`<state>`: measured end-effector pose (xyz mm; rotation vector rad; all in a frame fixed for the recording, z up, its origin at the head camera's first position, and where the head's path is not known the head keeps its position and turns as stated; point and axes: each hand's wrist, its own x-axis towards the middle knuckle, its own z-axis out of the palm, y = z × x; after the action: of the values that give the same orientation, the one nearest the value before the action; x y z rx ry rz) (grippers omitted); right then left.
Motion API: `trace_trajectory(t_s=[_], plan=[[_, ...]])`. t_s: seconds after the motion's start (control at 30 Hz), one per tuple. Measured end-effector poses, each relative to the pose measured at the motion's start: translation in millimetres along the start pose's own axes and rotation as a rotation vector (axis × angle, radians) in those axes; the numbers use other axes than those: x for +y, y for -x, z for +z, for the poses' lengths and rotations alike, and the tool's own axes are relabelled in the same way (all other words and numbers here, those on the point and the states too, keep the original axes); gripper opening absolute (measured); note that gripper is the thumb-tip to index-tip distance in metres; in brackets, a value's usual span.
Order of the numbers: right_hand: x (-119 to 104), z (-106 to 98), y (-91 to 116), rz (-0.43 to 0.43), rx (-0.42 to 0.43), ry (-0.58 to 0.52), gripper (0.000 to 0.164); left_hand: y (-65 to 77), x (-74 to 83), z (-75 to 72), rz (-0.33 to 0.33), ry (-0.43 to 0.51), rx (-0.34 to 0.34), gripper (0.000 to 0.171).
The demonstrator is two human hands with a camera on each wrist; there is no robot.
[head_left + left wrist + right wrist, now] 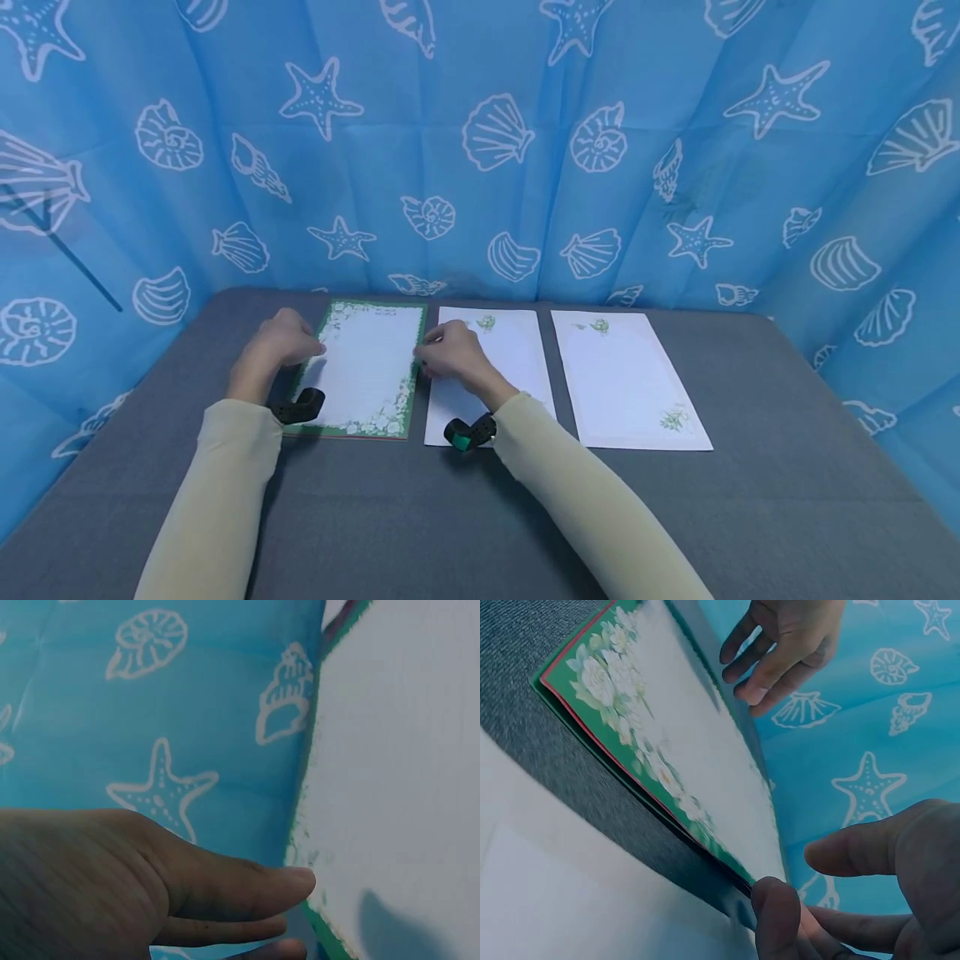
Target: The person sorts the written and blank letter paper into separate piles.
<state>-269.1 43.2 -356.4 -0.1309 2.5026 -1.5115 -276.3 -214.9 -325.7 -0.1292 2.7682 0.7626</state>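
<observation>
A green-bordered sheet with white flowers lies on the grey table; in the right wrist view a red edge and another green layer show beneath it. My left hand is at its left edge, thumb extended toward the border and fingers below the thumb. At the right edge is my right hand, its fingertips right at the side of the stack and its thumb held apart from them. Under the right hand and wrist lies a white sheet with a small green print.
Another white sheet with green leaf prints lies to the right. A blue curtain with white shells and starfish hangs behind the grey table. Black bands are on both wrists.
</observation>
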Motion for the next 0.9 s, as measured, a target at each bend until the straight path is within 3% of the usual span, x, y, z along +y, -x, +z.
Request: trace_trajectory(t_s=[0.1, 0.2, 0.23, 0.6, 0.9], plan=[[1.9, -6.9, 0.6, 0.012, 0.023, -0.009, 0.036, 3.6, 9.8, 1.8, 0.032, -0.016, 0.024, 0.028], [5.5, -14.8, 3.2, 0.016, 0.038, 0.0, 0.038, 5.7, 20.6, 7.0, 0.058, -0.005, 0.034, 0.053], [7.3, -17.8, 4.2, 0.013, 0.046, 0.005, 0.038, 5.7, 24.0, 9.7, 0.066, 0.01, 0.034, 0.053], [30.8, -60.4, 19.6, -0.031, 0.105, 0.051, 0.038, 5.1, 61.7, 46.2, 0.248, 0.195, 0.03, 0.047], [51.9, -93.0, 37.0, -0.072, 0.184, 0.181, 0.037, 5.4, 83.3, 73.9, 0.334, 0.208, -0.012, 0.044]])
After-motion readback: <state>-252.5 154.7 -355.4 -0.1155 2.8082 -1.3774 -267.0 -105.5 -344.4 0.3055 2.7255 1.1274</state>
